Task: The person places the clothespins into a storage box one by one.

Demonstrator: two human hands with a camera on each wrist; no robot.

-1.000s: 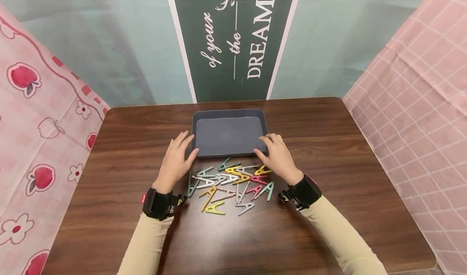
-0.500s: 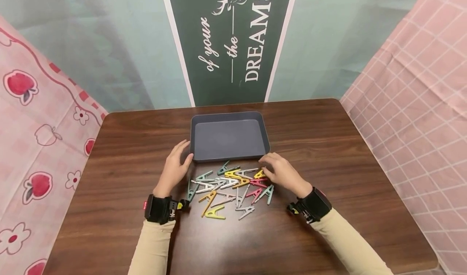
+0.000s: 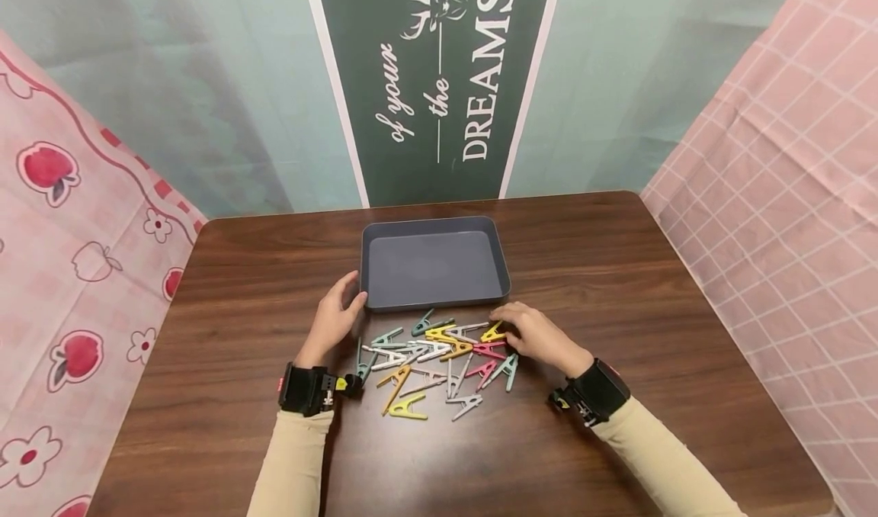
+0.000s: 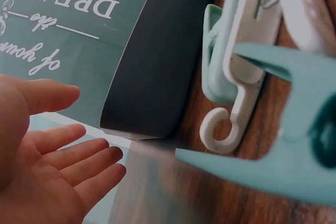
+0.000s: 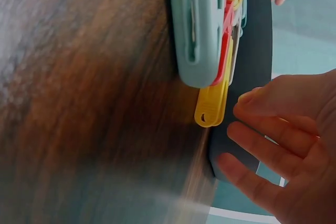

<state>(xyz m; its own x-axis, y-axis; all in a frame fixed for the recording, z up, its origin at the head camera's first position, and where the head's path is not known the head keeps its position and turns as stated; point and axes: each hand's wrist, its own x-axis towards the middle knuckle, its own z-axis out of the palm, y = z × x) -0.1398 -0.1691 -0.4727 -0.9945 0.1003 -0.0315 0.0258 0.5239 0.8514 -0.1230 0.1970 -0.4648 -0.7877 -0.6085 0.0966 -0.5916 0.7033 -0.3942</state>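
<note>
Several clothespins in teal, white, yellow, red and grey lie spread in front of a dark grey tray (image 3: 432,265). My left hand (image 3: 334,322) is at the tray's near left corner, fingers extended and holding nothing. The left wrist view shows its palm beside the tray wall (image 4: 152,61), with a teal clothespin (image 4: 310,124) and a white hooked one (image 4: 244,87) close to the camera. At the right end of the pile, my right hand (image 3: 542,338) hovers by a yellow clothespin (image 3: 492,332). Its thumb and fingers are loosely bent beside the yellow end (image 5: 212,106), with a visible gap.
The brown wooden table (image 3: 617,288) carries the tray and clothespins. Behind it hangs a green cloth with lettering (image 3: 446,82). Pink patterned cloths (image 3: 775,219) border both sides. Each wrist wears a black camera strap (image 3: 595,391).
My right hand has left the tray's right rim and come back toward the yellow clothespin, its fingers bending more. My left hand has slid slightly back along the tray's left side.
</note>
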